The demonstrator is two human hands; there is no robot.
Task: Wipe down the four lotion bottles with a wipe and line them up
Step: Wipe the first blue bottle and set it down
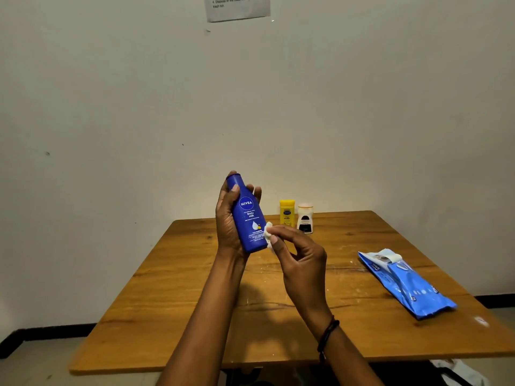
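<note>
My left hand (227, 218) grips a blue Nivea lotion bottle (248, 215), held tilted above the wooden table (195, 302) with its cap up. My right hand (299, 257) pinches a small crumpled white wipe (268, 233) against the bottle's lower right side. A yellow lotion bottle (287, 212) and a white bottle with a dark label (305, 218) stand side by side at the table's far edge by the wall. A fourth bottle is not visible.
A blue pack of wipes (407, 282) lies on the right part of the table, its flap peeled back. A printed sheet (237, 6) is taped to the wall above. Something white (459, 371) lies on the floor at the lower right.
</note>
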